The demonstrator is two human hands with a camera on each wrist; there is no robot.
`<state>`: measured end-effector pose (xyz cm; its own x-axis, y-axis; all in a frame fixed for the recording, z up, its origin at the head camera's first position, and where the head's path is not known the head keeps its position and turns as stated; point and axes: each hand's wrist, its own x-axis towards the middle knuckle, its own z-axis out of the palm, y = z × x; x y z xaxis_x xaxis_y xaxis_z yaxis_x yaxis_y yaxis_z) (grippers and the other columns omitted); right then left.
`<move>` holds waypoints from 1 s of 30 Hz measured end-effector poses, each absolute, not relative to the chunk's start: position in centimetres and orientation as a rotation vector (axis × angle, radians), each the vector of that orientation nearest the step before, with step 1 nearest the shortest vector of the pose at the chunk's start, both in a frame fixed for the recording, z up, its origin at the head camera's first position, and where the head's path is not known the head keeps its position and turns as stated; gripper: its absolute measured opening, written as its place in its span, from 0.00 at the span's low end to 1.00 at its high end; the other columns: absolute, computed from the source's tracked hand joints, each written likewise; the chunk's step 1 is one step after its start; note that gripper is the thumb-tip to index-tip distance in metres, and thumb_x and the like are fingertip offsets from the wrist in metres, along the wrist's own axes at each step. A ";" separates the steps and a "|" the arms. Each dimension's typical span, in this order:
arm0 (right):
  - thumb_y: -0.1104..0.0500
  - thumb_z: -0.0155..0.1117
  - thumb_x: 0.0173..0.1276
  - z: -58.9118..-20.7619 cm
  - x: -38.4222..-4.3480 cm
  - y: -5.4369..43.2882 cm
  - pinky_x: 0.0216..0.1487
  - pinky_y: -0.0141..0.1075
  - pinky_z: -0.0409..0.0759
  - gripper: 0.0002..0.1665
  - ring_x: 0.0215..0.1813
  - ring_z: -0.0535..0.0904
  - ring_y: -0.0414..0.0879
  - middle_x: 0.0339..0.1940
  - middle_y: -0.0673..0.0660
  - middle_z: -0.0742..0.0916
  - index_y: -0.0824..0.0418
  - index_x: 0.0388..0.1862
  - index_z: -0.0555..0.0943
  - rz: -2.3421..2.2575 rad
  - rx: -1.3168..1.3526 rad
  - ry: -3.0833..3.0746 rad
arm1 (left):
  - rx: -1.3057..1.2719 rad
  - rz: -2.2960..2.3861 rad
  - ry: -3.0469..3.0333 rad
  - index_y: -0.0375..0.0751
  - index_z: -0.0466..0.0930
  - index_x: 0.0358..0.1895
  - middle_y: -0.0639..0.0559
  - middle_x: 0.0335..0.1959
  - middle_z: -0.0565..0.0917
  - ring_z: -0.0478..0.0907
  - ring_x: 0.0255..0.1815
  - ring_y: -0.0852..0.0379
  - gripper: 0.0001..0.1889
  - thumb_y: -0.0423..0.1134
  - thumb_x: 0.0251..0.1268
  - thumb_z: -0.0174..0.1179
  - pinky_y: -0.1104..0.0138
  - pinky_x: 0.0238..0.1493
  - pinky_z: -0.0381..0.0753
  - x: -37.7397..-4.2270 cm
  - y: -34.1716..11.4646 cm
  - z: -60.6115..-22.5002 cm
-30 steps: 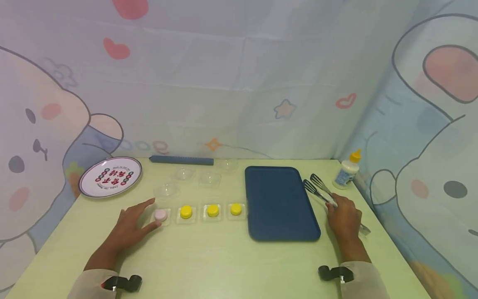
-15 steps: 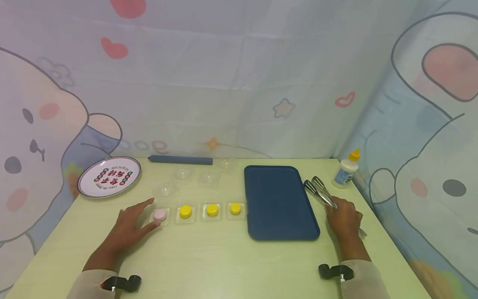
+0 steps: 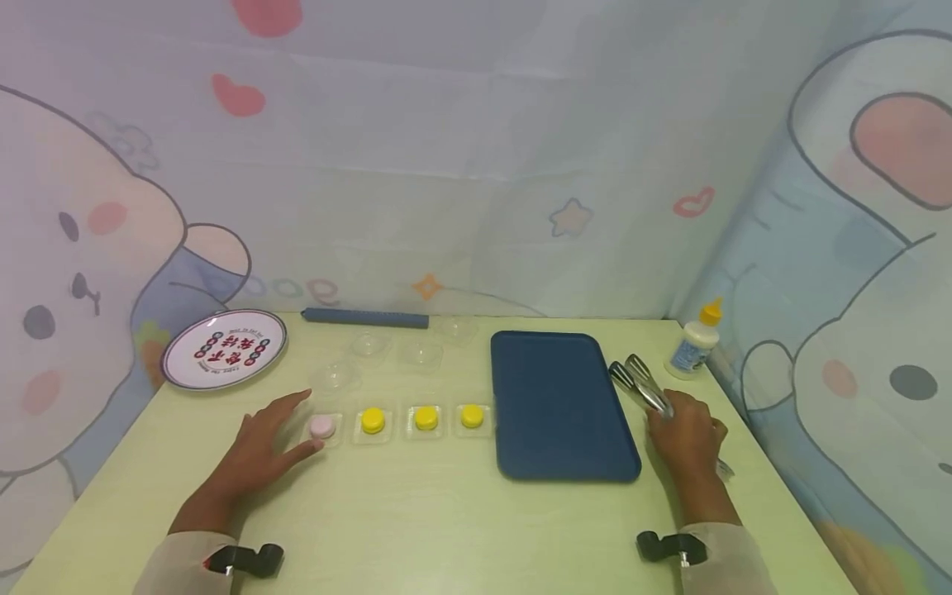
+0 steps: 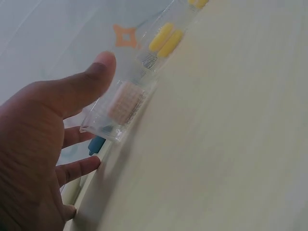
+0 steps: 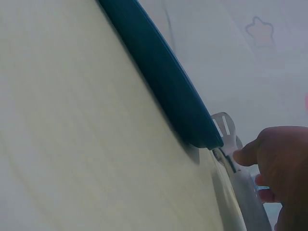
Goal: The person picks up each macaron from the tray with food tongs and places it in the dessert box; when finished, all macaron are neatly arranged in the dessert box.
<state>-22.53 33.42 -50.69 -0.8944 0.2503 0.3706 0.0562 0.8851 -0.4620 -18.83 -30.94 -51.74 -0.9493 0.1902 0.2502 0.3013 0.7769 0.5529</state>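
Note:
My left hand (image 3: 256, 450) spreads its fingers around the left side of a pink macaron (image 3: 322, 426) in a clear plastic tray, holding nothing. In the left wrist view, the thumb (image 4: 103, 67) overlaps that clear case. A yellow macaron (image 3: 373, 421) sits in a similar case to its right, with two more yellow ones farther along the row. On the right, my right hand (image 3: 686, 434) grips metal tongs (image 3: 654, 401) around their middle. Their slotted heads point away, close together with nothing between them; the hand hides part of the arms.
A dark blue tray (image 3: 565, 405) lies between the macarons and the tongs. Several clear domed lids (image 3: 421, 354) stand behind the row. A patterned plate (image 3: 178, 364) is at the back left, a slim blue bar (image 3: 364, 317) along the back edge, a yellow-capped bottle (image 3: 693, 349) at the back right.
The tongs' slotted heads have come closer together and shifted slightly right, toward me, as my right hand squeezes. My left hand has stayed in place beside the pink macaron.

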 end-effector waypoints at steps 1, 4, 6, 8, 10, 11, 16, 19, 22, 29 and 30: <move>0.60 0.71 0.73 -50.7 -22.5 33.5 0.62 0.76 0.68 0.25 0.66 0.81 0.74 0.65 0.72 0.87 0.68 0.65 0.83 0.618 -0.210 -2.610 | -0.394 -0.917 -2.788 0.42 0.65 0.83 0.32 0.82 0.69 0.64 0.81 0.23 0.43 0.52 0.71 0.74 0.13 0.71 0.46 -18.9 -30.9 -51.7; 0.60 0.72 0.72 -50.7 -22.8 33.3 0.60 0.76 0.70 0.22 0.65 0.83 0.73 0.64 0.70 0.89 0.67 0.62 0.85 0.613 -0.158 -2.563 | -0.395 -0.938 -2.798 0.41 0.63 0.84 0.31 0.83 0.68 0.62 0.83 0.24 0.44 0.53 0.72 0.72 0.13 0.71 0.46 -19.1 -30.9 -51.3; 0.60 0.73 0.72 -50.7 -23.0 33.0 0.59 0.76 0.71 0.21 0.65 0.83 0.72 0.64 0.69 0.89 0.67 0.61 0.86 0.621 -0.113 -2.532 | -0.388 -0.955 -2.799 0.42 0.62 0.84 0.31 0.83 0.67 0.61 0.84 0.25 0.44 0.53 0.73 0.72 0.13 0.72 0.47 -19.2 -30.9 -50.9; 0.59 0.74 0.71 -50.6 -23.3 32.5 0.59 0.77 0.72 0.20 0.66 0.83 0.71 0.65 0.68 0.89 0.66 0.59 0.87 0.632 -0.078 -2.513 | -0.378 -0.957 -2.803 0.43 0.62 0.84 0.31 0.84 0.66 0.60 0.84 0.25 0.43 0.53 0.74 0.71 0.14 0.72 0.47 -19.2 -30.9 -50.3; 0.59 0.75 0.71 -50.4 -23.5 32.0 0.59 0.77 0.72 0.21 0.67 0.83 0.71 0.66 0.68 0.89 0.67 0.59 0.87 0.636 -0.046 -2.502 | -0.372 -0.955 -2.792 0.43 0.64 0.84 0.32 0.84 0.66 0.60 0.84 0.25 0.43 0.53 0.73 0.72 0.14 0.73 0.47 -19.3 -30.9 -49.9; 0.59 0.75 0.72 -50.3 -23.6 31.7 0.60 0.76 0.72 0.21 0.68 0.83 0.71 0.66 0.68 0.88 0.67 0.60 0.87 0.639 -0.036 -2.502 | -0.370 -0.950 -2.787 0.43 0.64 0.83 0.32 0.84 0.67 0.60 0.85 0.25 0.42 0.53 0.73 0.72 0.14 0.73 0.47 -19.4 -30.8 -49.7; 0.57 0.74 0.74 -49.3 -24.0 30.2 0.65 0.75 0.71 0.24 0.71 0.81 0.70 0.70 0.69 0.86 0.67 0.63 0.86 0.632 -0.004 -2.543 | -0.381 -0.886 -2.785 0.43 0.68 0.81 0.33 0.82 0.70 0.63 0.84 0.26 0.40 0.54 0.73 0.72 0.15 0.74 0.50 -19.8 -30.1 -48.9; 0.56 0.74 0.74 -48.6 -24.2 29.3 0.68 0.74 0.70 0.25 0.73 0.80 0.70 0.71 0.69 0.85 0.67 0.65 0.86 0.635 0.013 -2.571 | -0.403 -0.848 -2.789 0.44 0.69 0.81 0.34 0.81 0.71 0.65 0.83 0.27 0.39 0.55 0.73 0.72 0.16 0.74 0.52 -20.2 -29.5 -48.3; 0.56 0.74 0.74 -48.2 -24.5 28.5 0.70 0.74 0.70 0.26 0.75 0.79 0.69 0.72 0.68 0.85 0.68 0.66 0.86 0.633 0.047 -2.595 | -0.436 -0.821 -2.778 0.46 0.71 0.80 0.36 0.80 0.73 0.67 0.81 0.27 0.38 0.53 0.73 0.72 0.16 0.74 0.53 -20.6 -28.9 -47.9; 0.55 0.74 0.75 -48.2 -25.9 26.7 0.70 0.76 0.71 0.24 0.75 0.80 0.68 0.72 0.67 0.86 0.67 0.64 0.87 0.605 0.170 -2.639 | -0.433 -0.774 -2.804 0.47 0.71 0.80 0.36 0.81 0.73 0.66 0.81 0.27 0.37 0.54 0.74 0.70 0.17 0.76 0.49 -22.1 -27.4 -46.7; 0.56 0.74 0.74 -48.2 -26.1 26.4 0.70 0.76 0.71 0.23 0.74 0.80 0.67 0.71 0.66 0.86 0.67 0.63 0.87 0.600 0.189 -2.635 | -0.424 -0.763 -2.817 0.48 0.71 0.81 0.36 0.81 0.73 0.65 0.81 0.27 0.37 0.55 0.74 0.69 0.17 0.76 0.48 -22.3 -27.2 -46.6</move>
